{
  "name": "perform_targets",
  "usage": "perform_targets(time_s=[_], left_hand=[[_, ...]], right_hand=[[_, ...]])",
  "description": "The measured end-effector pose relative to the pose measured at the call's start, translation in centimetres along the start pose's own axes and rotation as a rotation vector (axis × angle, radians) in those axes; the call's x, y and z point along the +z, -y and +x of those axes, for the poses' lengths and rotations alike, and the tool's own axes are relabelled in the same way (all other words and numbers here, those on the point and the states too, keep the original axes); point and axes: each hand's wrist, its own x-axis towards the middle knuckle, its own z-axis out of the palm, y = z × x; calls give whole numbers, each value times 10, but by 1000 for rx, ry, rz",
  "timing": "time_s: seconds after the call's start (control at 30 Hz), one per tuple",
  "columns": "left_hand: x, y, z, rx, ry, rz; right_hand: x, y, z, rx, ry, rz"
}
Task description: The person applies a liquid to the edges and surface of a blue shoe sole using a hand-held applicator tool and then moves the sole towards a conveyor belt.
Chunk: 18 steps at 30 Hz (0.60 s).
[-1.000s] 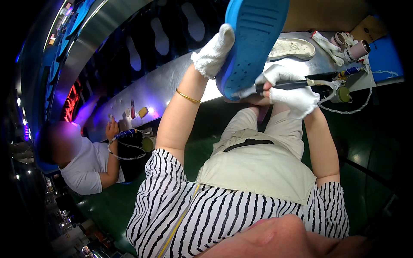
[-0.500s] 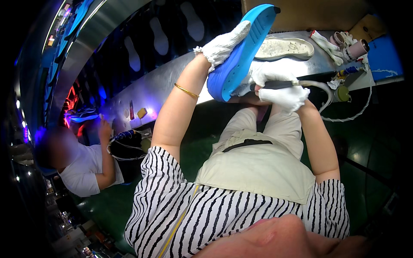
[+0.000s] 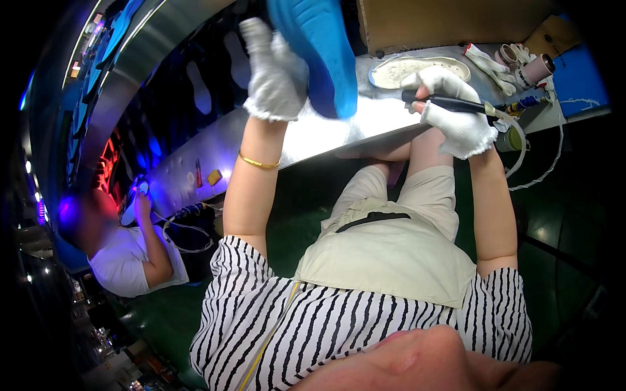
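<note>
A blue shoe sole (image 3: pixel 321 58) is up at the top of the view, tilted and partly cut off by the upper edge. My left hand (image 3: pixel 277 75), in a white knit glove, grips it along its left side; some of the fingers are hidden. In my right hand (image 3: pixel 450 111), gloved with bare fingertips showing, is a black pen-shaped tool (image 3: pixel 450 102) with a pale hose running from its back end. The tool points left, apart from the blue sole. Just beyond my right hand, a cream-white shoe sole (image 3: pixel 391 73) lies on the metal bench (image 3: pixel 378 116).
Rolls of tape (image 3: pixel 538 70), white gloves (image 3: pixel 490 68) and a green container (image 3: pixel 511 139) sit at the right. A cardboard box (image 3: pixel 443 26) stands at the back. Dark conveyor with pale soles (image 3: pixel 199 88) runs at upper left. Another person (image 3: pixel 137 260) works at far left.
My left hand has carried the blue sole up and left. My right hand, with the tool, has drawn away to the right, off the sole.
</note>
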Motion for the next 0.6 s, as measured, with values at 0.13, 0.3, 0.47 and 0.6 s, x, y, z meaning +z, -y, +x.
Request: perform_targets(time_s=[0.13, 0.3, 0.47, 0.6], left_hand=[[-68, 8, -20, -79, -49, 158], [-35, 65, -48, -391, -138, -622], [2, 103, -54, -308, -49, -359], [9, 120, -46, -198, -158, -284]], right_hand=[[10, -3, -6, -52, -94, 4], [21, -25, -19, 7, -181, 75], [19, -20, -9, -205, -392, -79], [37, -8, -7, -263, -173, -94]])
